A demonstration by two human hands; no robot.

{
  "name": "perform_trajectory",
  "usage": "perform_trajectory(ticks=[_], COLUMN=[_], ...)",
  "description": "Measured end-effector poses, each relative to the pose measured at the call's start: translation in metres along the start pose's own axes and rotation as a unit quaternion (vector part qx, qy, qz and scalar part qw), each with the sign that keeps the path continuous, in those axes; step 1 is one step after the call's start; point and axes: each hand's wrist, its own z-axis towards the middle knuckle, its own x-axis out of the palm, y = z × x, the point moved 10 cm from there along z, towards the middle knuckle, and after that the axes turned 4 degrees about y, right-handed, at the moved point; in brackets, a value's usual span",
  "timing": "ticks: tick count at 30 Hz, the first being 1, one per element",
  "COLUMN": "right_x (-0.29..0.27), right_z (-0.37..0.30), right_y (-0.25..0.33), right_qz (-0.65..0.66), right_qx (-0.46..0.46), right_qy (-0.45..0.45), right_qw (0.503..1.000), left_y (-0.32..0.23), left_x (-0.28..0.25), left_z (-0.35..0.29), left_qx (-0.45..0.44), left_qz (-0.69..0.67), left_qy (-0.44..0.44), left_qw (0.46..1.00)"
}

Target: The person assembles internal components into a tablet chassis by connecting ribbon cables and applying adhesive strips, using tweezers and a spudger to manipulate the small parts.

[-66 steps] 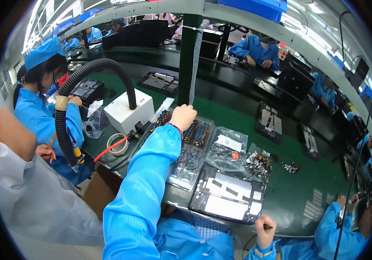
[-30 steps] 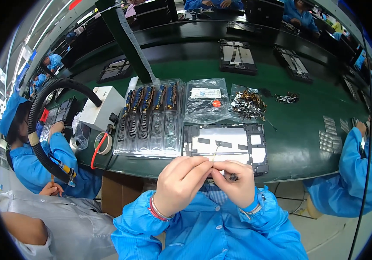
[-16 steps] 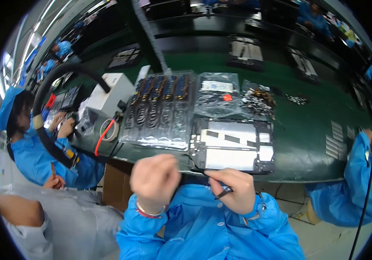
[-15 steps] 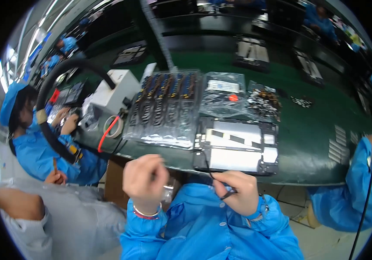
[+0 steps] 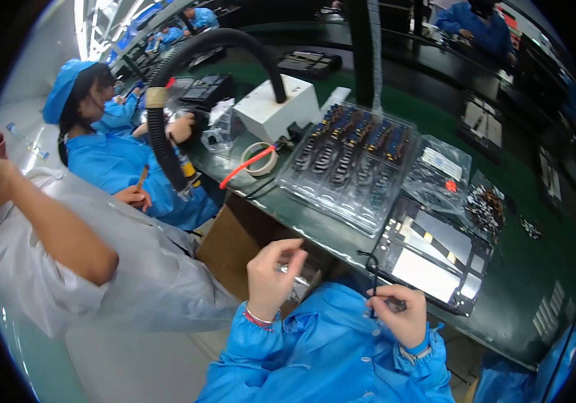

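My left hand [image 5: 271, 275] is raised in front of my blue smock, below the bench edge. Its thumb and fingers pinch a small clear piece [image 5: 293, 269]. My right hand [image 5: 395, 316] is closed in a fist around a thin black cable [image 5: 372, 275] that rises from it and loops at the top. The two hands are apart, roughly a hand's width. Just beyond the right hand, a black tray [image 5: 436, 252] with white and yellow strips lies at the bench's near edge. A clear blister tray [image 5: 352, 161] holding several small dark parts sits behind it.
On the green bench [image 5: 530, 282] are plastic bags of parts [image 5: 439, 171], a white box [image 5: 278, 107] with a black hose [image 5: 160, 114], a tape roll [image 5: 259, 159] and a red cable [image 5: 248, 166]. A cardboard box [image 5: 234, 235] stands below. A person in blue [image 5: 113, 161] and a person in grey [image 5: 66, 262] are to my left.
My left hand left the blister tray and joined the right in front of my chest. The hands then moved apart and sank below the bench edge. The view has swung left.
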Motion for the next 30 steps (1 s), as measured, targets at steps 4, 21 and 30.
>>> perform_trajectory(ticks=[4,21,30], right_x=[0.006,-0.025,-0.014], right_z=[0.003,0.002,-0.023], right_y=[0.011,0.052,0.081], right_qz=[0.019,-0.069,-0.132], right_qx=[0.017,-0.129,-0.304], right_qy=[0.019,-0.106,-0.189], right_qw=[0.999,0.984,0.924], left_y=[-0.064,-0.113,-0.104], left_x=[0.044,0.083,0.075], left_z=[0.001,-0.018,-0.028], left_qx=[0.133,0.284,0.251], left_qz=[-0.083,-0.06,-0.121], left_qy=[0.067,0.155,0.046], left_qw=[0.985,0.944,0.959])
